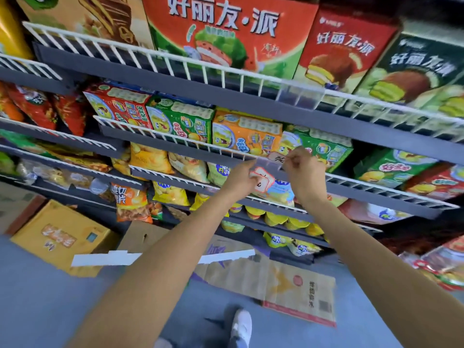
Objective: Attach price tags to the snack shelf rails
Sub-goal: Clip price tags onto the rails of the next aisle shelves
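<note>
From the head camera, both arms reach up to the second shelf of a tilted snack rack. The right hand [302,165] has its fingers curled, pinching a white price tag [277,157] with dark handwriting against the white wire rail [226,153] at that shelf's front edge; the grip is clamped on the tag, though the fingertips themselves are smeared by motion blur and the writing cannot be read. The left hand [242,175] is just beside it, fingers curled round a small stack of spare tags [262,180] with red borders; how many tags are in the stack cannot be told, and the hand covers their left edges. Behind the rail stand an orange snack box [247,134] and green snack boxes [182,121], their lower parts hidden by the wires. On the top shelf a large red pie box [231,33] is cut off by the upper edge of the picture. Below, yellow chip bags [148,158] fill the lower shelves, partly hidden by both forearms. On the grey floor lie a flattened brown carton [288,280] and a yellow carton [60,239]. A white shoe [241,325] shows at the bottom edge.
</note>
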